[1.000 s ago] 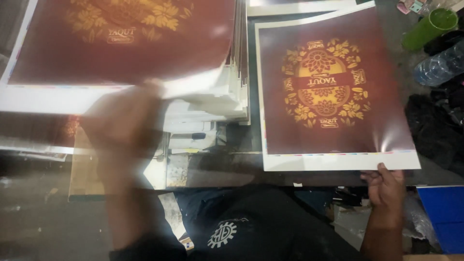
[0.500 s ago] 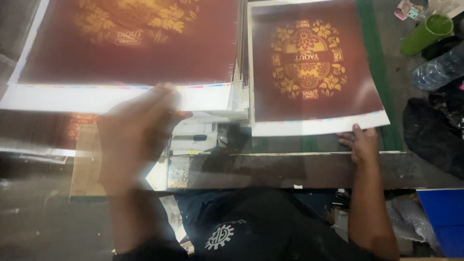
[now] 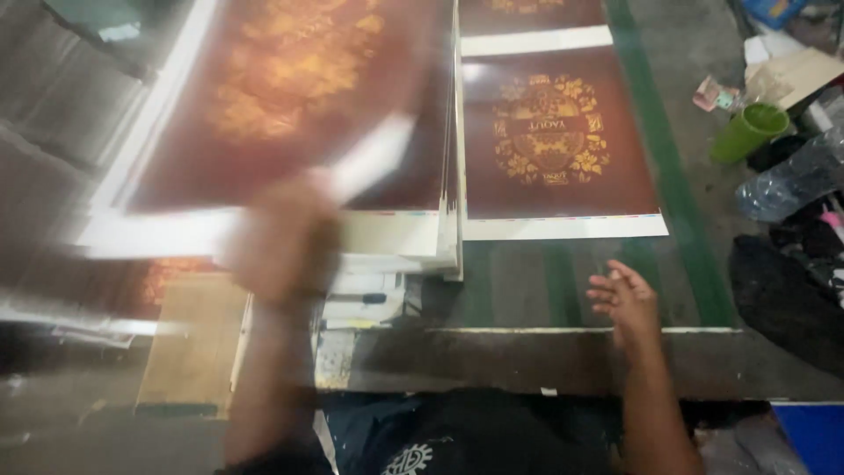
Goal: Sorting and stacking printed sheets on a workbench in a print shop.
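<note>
Dim workshop, green-striped worktop [image 3: 686, 264] under you. Your left hand [image 3: 281, 237], blurred, at near white edge of tall stack of maroon sheets [image 3: 290, 114]; fingers' grip cannot be told. Your right hand [image 3: 626, 299] empty, fingers loosely spread, over bare worktop just below single maroon sheet [image 3: 563, 149] with gold emblem, white border. Green cup [image 3: 747, 132] far right, clear bottle [image 3: 791, 180] near it.
</note>
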